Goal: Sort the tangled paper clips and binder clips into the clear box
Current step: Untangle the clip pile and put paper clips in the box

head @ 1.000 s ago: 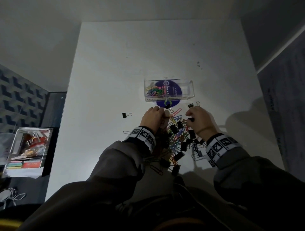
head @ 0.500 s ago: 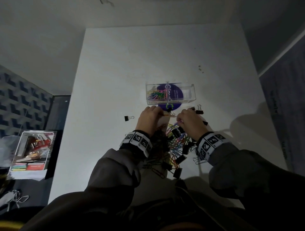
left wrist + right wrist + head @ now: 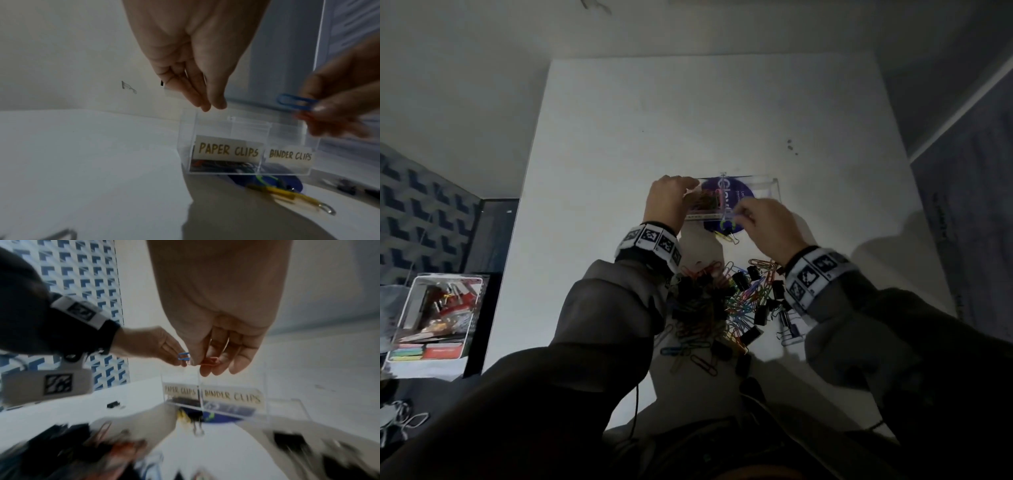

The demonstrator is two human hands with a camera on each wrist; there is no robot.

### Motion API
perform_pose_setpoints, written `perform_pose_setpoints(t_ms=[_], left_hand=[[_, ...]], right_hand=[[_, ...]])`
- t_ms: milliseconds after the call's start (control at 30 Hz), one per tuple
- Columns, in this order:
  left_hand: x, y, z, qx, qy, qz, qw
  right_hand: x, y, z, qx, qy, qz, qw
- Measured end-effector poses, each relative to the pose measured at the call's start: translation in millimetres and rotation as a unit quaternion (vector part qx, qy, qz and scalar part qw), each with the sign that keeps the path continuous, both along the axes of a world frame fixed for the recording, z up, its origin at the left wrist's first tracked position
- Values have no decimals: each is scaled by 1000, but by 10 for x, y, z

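Observation:
The clear box (image 3: 768, 186) stands mid-table with two compartments labelled PAPER CLIPS (image 3: 227, 150) and BINDER CLIPS (image 3: 290, 155); coloured paper clips lie in the left one. My left hand (image 3: 211, 106) hovers over the paper-clip side, fingers straight and pointing down, nothing visible in them. Just right of it, above the box's front wall, my right hand (image 3: 195, 363) pinches a blue paper clip (image 3: 183, 356) and a red paper clip (image 3: 209, 361). The tangled pile of coloured paper clips and black binder clips (image 3: 722, 301) lies between my wrists.
A yellow paper clip hooked to a binder clip (image 3: 287, 194) lies in front of the box. A purple disc (image 3: 710, 186) sits under the box. A lone black binder clip (image 3: 113, 404) lies to the left. A white bin of stationery (image 3: 438, 315) stands below the table's left edge.
Both hands rose from the pile to the box. The left hand now hovers over the paper-clip compartment; the right hand came up beside it with the pinched clips.

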State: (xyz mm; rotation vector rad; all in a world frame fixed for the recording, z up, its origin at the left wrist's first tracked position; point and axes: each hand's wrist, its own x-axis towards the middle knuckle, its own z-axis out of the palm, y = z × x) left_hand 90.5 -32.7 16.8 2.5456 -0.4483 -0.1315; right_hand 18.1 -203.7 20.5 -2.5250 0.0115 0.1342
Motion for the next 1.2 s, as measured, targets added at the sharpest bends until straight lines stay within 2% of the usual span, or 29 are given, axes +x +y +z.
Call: perform_pose_setpoints(t_ms=[67, 167, 367, 467, 567, 700, 867, 967, 1033, 1133, 1200], left_hand=[[-81, 59, -40, -28, -34, 13, 999], [-264, 224, -153, -8, -57, 14, 998], [-798, 613, -380, 21, 8, -14, 1000], [-993, 702, -403, 17, 41, -26, 999], [-1153, 706, -399, 66, 65, -47, 995], [-1271, 647, -442, 83, 66, -64, 992], [-1291, 610, -474, 77, 55, -84, 992], [-1276, 653, -436, 36, 30, -76, 996], [-1251, 713, -396, -36, 13, -36, 999], [-1190, 826, -336, -161, 30, 83, 983], [-1129, 894, -336, -209, 55, 156, 964]], right_hand=[[166, 70, 100, 19, -15, -3, 1000], [407, 190, 221, 22, -56, -11, 998], [598, 339, 163, -2, -27, 4, 1000], [408, 398, 103, 1, -49, 12, 999], [34, 467, -5, 18, 9, 104, 994], [-367, 520, -214, -68, 86, 204, 973], [-495, 485, -334, -121, 54, 215, 968], [-507, 424, -309, -92, 33, 213, 972], [-500, 357, -266, -54, 14, 182, 982], [-464, 176, -213, -24, -23, 89, 995], [-440, 5, -210, -58, -32, 33, 997]])
